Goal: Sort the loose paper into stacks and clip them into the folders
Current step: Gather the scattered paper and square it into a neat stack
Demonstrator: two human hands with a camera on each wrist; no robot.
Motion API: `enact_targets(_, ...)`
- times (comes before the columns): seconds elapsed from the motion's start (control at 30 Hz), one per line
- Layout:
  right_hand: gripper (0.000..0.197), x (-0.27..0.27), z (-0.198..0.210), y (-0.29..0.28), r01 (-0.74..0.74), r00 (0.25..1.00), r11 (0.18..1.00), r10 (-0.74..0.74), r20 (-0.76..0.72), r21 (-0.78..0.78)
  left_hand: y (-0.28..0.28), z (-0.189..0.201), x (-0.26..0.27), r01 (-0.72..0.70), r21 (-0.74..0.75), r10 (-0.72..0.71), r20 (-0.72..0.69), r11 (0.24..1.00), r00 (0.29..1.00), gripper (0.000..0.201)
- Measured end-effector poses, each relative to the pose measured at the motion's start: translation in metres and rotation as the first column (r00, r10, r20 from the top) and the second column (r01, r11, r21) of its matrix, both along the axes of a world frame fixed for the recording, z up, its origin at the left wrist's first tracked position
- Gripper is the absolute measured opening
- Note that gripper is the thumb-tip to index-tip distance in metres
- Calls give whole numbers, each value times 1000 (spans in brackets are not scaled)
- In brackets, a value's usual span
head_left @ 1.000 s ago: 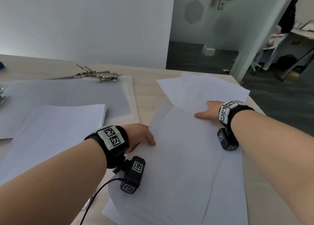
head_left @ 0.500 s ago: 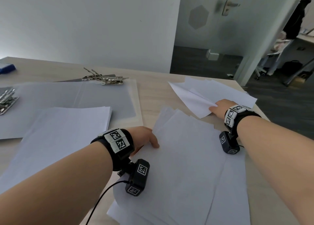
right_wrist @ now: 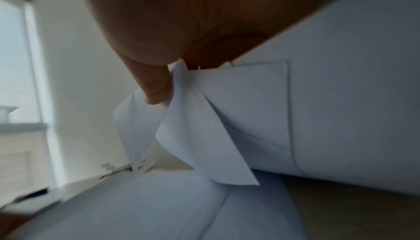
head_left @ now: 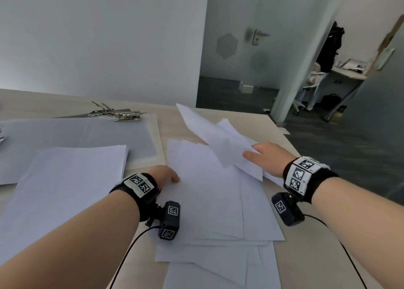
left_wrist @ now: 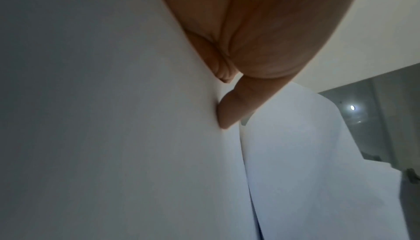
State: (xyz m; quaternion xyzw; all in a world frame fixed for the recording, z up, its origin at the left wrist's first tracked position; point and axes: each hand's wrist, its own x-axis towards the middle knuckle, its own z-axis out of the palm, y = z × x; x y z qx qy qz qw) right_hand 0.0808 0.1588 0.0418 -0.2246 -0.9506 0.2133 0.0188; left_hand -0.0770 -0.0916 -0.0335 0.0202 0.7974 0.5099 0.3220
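Note:
A loose pile of white sheets lies fanned out on the table in front of me. My left hand holds its left edge; the thumb presses on the top sheet and the fingers are hidden beneath it. My right hand pinches a few sheets by their near corner, thumb on top, and holds them tilted up above the pile's far right part. A squared stack of paper lies to the left. Open grey folders with metal clips lie behind it.
The wooden table ends close to the right of my right hand, with dark floor beyond. A white wall stands behind the table, and an open doorway is at the back right. Cables run from both wrist cameras toward me.
My right hand has gathered the far sheets, lifted them off the table and drawn them nearer over the pile. My left hand has stayed at the pile's left edge.

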Motion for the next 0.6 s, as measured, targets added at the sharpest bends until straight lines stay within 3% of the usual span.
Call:
enact_targets(0.07, 40, 19, -4, -20, -39, 997, 997, 35, 63, 68, 0, -7, -3, -50, 54, 50, -1, 997, 999, 19)
enact_targets(0.2, 33, 54, -24, -55, -165, 961, 978, 131, 243, 125, 11, -78, -65, -194, 144, 176, 126, 970, 976, 133)
enact_targets(0.27, 53, 66, -33, -64, -232, 917, 966, 177, 358, 115, 14, -98, -79, -201, 174, 166, 196, 964, 967, 148)
enact_targets(0.33, 67, 73, -36, -65, -239, 890, 968, 187, 416, 76, 9, -76, -57, -159, 207, 115, 210, 965, 971, 146)
enact_targets(0.4, 65, 75, -34, -56, -175, 918, 983, 145, 369, 49, 1, -40, -22, -142, 244, 100, 176, 959, 979, 134)
enact_targets(0.5, 66, 74, -34, -29, -7, 956, 996, -20, 293, 91, -6, -4, 11, -105, 190, 102, 29, 976, 994, 90)
enact_targets(0.57, 73, 75, -38, -8, 104, 928, 984, -149, 341, 147, -4, -4, 11, -66, 71, 72, -76, 995, 995, 53)
enact_targets(0.6, 77, 75, -42, 1, 142, 905, 977, -193, 379, 158, -2, -3, 11, -48, 2, 48, -92, 999, 995, 44)
